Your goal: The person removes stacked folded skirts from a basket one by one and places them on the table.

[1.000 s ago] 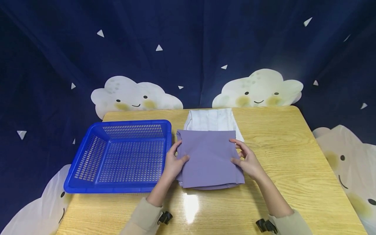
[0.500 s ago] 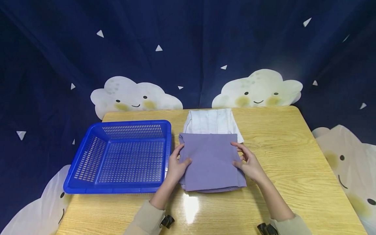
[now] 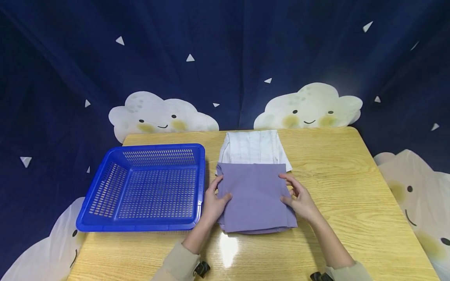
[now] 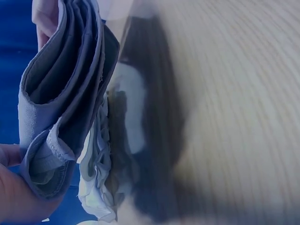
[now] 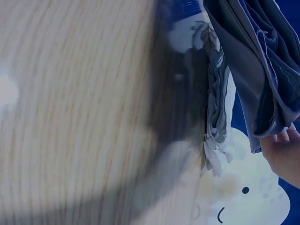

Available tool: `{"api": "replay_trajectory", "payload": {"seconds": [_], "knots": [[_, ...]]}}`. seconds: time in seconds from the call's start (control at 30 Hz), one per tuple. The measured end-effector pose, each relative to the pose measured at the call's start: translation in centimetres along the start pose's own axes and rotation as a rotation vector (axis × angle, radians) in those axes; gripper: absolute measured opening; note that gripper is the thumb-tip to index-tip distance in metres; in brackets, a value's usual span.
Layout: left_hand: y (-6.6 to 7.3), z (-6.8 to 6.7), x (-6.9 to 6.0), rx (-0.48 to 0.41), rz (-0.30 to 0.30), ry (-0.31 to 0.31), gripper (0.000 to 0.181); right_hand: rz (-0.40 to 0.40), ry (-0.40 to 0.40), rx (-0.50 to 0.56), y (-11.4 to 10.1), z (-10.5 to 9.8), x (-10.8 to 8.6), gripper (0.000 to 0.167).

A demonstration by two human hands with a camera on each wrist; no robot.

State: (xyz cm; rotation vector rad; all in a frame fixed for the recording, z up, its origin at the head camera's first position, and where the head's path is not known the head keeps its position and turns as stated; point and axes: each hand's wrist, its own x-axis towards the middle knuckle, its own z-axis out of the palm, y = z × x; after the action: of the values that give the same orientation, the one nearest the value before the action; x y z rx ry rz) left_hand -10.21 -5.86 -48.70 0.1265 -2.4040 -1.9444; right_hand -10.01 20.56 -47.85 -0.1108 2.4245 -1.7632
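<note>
A folded purple cloth (image 3: 254,197) spans the space between my two hands, its layers stacked and loosely looped at the sides. At its left edge, my left hand (image 3: 213,203) pinches it with the thumb on top. My right hand (image 3: 303,201) holds the opposite edge the same way. Both wrist views show the purple cloth (image 4: 37,117) raised off the tabletop, with a shadow below. Behind and partly under it in the head view lies a folded white cloth (image 3: 251,147) on the table; its near part is hidden by the purple one.
On the left of the wooden table (image 3: 337,171) stands a blue perforated plastic basket (image 3: 140,226) with nothing in it, close to my left forearm. A dark blue curtain (image 3: 232,47) with clouds and triangles hangs behind the table.
Both hands have drawn the purple cloth slightly toward me and a little to the right. More of the white cloth shows behind it. The basket stays in place.
</note>
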Motion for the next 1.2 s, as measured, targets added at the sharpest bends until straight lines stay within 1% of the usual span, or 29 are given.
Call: {"api": "replay_trajectory", "payload": {"seconds": [0.13,0.3,0.53,0.77,1.03,1.2], "knots": [[-0.5,0.2,-0.2,0.031,0.014,0.006,0.06,-0.006,-0.002,0.011,0.4,0.0,-0.2,0.068],[-1.0,0.4,-0.6,0.03,0.02,-0.001,0.061,-0.011,0.0,0.003,0.8,0.1,-0.7,0.068],[-1.8,0.4,-1.1,0.042,0.031,-0.011,0.06,0.005,-0.006,0.006,1.4,0.4,-1.4,0.068],[-2.3,0.5,-1.6,0.044,0.013,-0.025,0.06,0.034,0.017,-0.02,1.9,0.7,-2.0,0.067],[-3.0,0.7,-1.8,0.014,0.008,-0.027,0.062,0.023,0.03,-0.016,2.7,0.9,-2.2,0.067],[-3.4,0.9,-2.0,0.055,0.004,-0.025,0.061,0.012,0.046,-0.017,3.1,0.9,-2.3,0.067]]}}
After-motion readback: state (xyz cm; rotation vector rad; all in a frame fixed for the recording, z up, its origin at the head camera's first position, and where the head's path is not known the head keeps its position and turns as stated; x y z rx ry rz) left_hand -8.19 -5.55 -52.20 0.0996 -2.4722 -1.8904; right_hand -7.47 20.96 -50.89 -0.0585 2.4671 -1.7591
